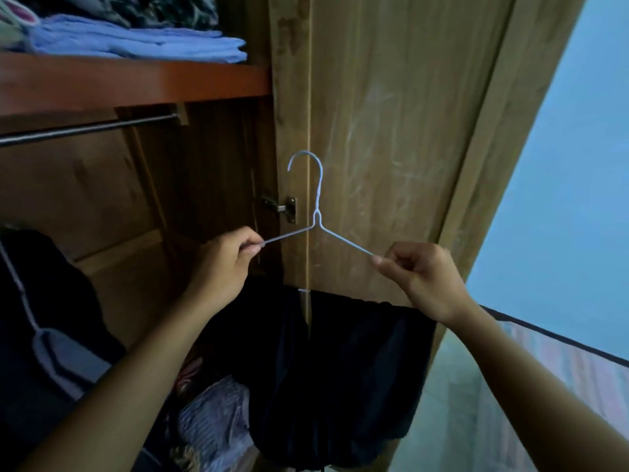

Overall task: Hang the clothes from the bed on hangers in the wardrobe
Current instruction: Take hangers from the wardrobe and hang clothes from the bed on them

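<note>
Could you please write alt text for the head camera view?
Both hands, left hand and right hand, hold a wire hanger carrying a dark garment before an open wardrobe. Its rail is above left, under folded blue cloth.

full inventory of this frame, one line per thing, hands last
hanger: 1, pale blue wire, held up by both ends before the door
dark garment: 1, black, draped over the hanger's bottom bar
rail: 1, metal, under the shelf, bare where visible
shelf: 1, reddish wood, top left
folded cloths: a stack, blue, on the shelf
door: 1, light wood, open, centre
hinge: 1, metal, door's inner edge
hanging clothes: dark, lower left, count unclear
striped cloth: 1, grey-blue, wardrobe bottom
wall: blue, right
left hand: pinching the hanger's left end
right hand: pinching its right end
</note>
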Demonstrator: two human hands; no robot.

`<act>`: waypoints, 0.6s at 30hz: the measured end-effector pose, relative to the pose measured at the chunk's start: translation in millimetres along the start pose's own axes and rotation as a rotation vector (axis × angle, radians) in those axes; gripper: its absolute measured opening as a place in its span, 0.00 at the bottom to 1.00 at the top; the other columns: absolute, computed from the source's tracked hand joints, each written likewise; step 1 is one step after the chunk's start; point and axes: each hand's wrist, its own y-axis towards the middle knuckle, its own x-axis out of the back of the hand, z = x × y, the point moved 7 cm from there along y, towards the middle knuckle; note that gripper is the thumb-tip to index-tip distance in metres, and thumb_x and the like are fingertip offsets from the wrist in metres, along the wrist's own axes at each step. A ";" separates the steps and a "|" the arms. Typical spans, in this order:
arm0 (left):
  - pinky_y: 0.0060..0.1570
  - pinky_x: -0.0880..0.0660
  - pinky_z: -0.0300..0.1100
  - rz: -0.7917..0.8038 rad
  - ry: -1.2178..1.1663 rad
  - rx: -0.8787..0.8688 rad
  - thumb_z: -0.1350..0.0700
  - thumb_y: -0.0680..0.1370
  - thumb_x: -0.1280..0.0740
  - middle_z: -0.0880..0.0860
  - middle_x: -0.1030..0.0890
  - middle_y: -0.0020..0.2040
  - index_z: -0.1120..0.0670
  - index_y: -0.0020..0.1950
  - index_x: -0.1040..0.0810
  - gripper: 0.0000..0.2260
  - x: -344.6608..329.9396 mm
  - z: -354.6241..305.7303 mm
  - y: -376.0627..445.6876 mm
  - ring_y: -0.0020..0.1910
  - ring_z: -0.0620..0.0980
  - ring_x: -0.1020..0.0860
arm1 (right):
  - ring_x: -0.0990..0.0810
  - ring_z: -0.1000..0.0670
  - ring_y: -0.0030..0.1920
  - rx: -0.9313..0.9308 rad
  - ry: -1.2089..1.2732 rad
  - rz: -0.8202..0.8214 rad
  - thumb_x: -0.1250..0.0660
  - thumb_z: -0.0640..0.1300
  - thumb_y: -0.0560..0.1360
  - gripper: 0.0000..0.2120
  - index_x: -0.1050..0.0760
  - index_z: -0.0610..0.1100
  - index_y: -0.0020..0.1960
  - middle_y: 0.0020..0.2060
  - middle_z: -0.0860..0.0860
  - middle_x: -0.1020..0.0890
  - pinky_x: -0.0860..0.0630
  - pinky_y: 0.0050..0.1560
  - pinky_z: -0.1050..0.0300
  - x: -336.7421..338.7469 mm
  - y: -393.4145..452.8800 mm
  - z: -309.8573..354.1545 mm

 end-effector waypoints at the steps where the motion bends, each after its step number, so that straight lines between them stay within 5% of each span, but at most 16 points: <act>1: 0.47 0.23 0.48 -0.003 -0.035 -0.025 0.60 0.80 0.36 0.46 0.20 0.43 0.49 0.48 0.20 0.07 -6.6 -11.0 -0.8 0.44 0.44 0.22 | 0.31 0.54 0.27 -0.015 -0.047 -0.018 0.30 0.54 0.76 0.18 0.28 0.50 0.32 0.25 0.48 0.28 0.30 0.33 0.53 11.3 -7.6 -6.2; 6: 0.44 0.25 0.40 -0.033 -0.256 -0.105 0.65 0.78 0.34 0.46 0.18 0.41 0.53 0.46 0.18 0.08 -39.5 -73.4 -8.4 0.42 0.42 0.21 | 0.23 0.47 0.31 -0.105 -0.122 -0.118 0.33 0.55 0.77 0.13 0.25 0.50 0.37 0.27 0.49 0.23 0.22 0.39 0.45 71.5 -47.6 -33.6; 10: 0.42 0.28 0.28 -0.030 -0.368 -0.138 0.67 0.76 0.33 0.45 0.18 0.39 0.55 0.45 0.18 0.08 -69.0 -120.0 -13.5 0.39 0.37 0.22 | 0.21 0.47 0.34 -0.204 -0.072 -0.197 0.31 0.49 0.78 0.10 0.22 0.51 0.38 0.29 0.54 0.22 0.22 0.42 0.48 117.1 -83.2 -49.7; 18: 0.43 0.25 0.34 0.134 -0.491 -0.229 0.64 0.76 0.31 0.41 0.17 0.39 0.43 0.42 0.19 0.13 -149.8 -183.7 -21.8 0.41 0.41 0.20 | 0.20 0.50 0.36 -0.372 -0.075 -0.286 0.30 0.43 0.78 0.07 0.18 0.50 0.42 0.32 0.51 0.18 0.22 0.44 0.48 183.8 -153.0 -75.1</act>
